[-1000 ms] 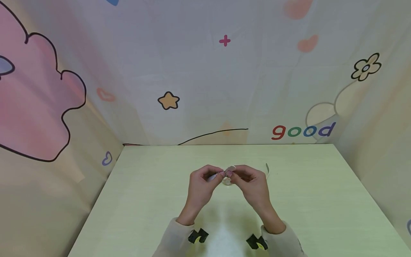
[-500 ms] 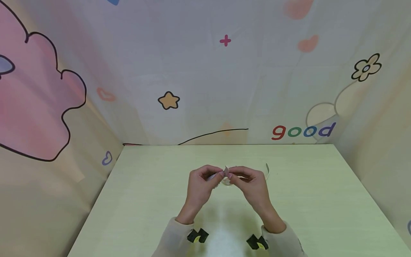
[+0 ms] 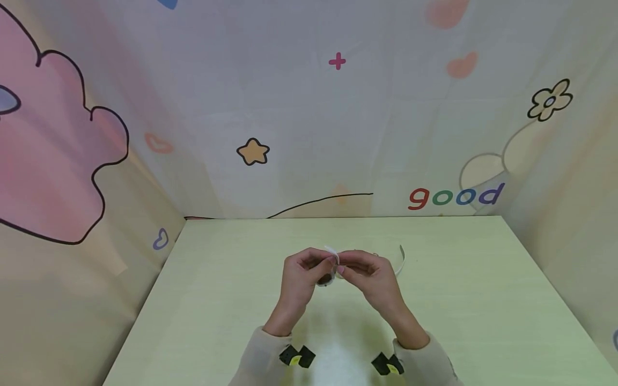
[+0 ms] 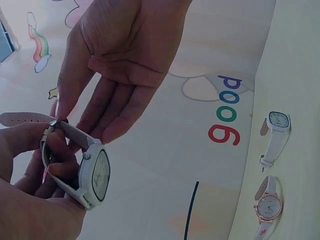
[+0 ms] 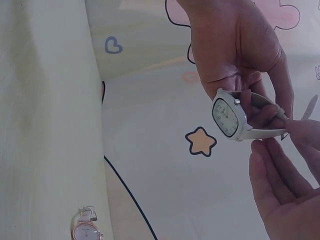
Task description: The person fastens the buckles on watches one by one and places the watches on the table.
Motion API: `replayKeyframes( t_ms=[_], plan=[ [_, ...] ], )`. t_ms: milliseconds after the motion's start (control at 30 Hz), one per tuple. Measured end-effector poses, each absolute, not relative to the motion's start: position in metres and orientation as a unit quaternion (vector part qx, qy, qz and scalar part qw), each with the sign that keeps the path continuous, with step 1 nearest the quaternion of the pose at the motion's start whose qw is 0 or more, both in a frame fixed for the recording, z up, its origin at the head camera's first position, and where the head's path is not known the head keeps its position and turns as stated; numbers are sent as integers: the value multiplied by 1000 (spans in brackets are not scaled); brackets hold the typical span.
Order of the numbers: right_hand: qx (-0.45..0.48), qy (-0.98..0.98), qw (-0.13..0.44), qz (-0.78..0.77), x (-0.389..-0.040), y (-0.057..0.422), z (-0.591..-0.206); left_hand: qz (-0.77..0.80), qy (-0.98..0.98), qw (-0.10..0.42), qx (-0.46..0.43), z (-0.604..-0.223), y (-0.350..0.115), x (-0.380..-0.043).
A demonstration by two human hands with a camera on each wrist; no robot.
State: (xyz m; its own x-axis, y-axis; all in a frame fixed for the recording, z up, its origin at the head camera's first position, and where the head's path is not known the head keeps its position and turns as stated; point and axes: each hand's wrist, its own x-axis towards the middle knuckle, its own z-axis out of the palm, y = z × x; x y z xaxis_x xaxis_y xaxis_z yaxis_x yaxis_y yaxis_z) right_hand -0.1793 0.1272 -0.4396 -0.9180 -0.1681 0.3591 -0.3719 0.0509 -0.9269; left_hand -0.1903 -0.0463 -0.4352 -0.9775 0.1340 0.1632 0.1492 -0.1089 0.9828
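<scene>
A white wristwatch point(image 4: 95, 175) with a rounded-square dial and pale strap is held above the table, its strap closed into a loop. My left hand point(image 3: 301, 279) has fingers inside that loop and pinches the strap by the buckle point(image 4: 53, 123). In the right wrist view the watch dial point(image 5: 226, 118) faces the table side. My right hand point(image 3: 375, 273) meets the left at the strap, thumb and fingertips pinching it near the buckle. The strap's free end point(image 4: 25, 118) sticks out past the buckle. From the head view, fingers hide most of the watch.
Two more watches lie on the table point(image 3: 217, 300): one white with a squarish dial point(image 4: 279, 120), one with a round rose-gold case point(image 4: 268, 207). A white strap point(image 3: 402, 261) shows beyond my right hand. Printed cloth point(image 3: 299, 107) encloses the back and sides.
The strap end between my fingertips has turned from its grey side to its white side and now points up leftward. The watch has tilted, with a dark part showing below my left hand.
</scene>
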Motion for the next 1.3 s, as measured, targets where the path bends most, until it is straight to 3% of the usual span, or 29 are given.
replayKeyframes(
  t_ms=[367, 600, 833, 1100, 1300],
  plan=[
    [198, -739, 144, 628, -182, 128, -441, -724, -670, -29, -158, -437, -50, -190],
    [200, -731, 155, 633, -181, 130, -437, -669, -722, 25, -175, -439, -51, -193],
    [223, -743, 159, 610, -181, 131, -435, -669, -722, 43, -169, -437, -52, -192],
    [223, -753, 173, 594, -179, 130, -434, -657, -738, -8, -155, -437, -54, -191],
    [228, -749, 189, 593, -178, 129, -435, -677, -717, -10, -167, -436, -54, -189]
  ],
)
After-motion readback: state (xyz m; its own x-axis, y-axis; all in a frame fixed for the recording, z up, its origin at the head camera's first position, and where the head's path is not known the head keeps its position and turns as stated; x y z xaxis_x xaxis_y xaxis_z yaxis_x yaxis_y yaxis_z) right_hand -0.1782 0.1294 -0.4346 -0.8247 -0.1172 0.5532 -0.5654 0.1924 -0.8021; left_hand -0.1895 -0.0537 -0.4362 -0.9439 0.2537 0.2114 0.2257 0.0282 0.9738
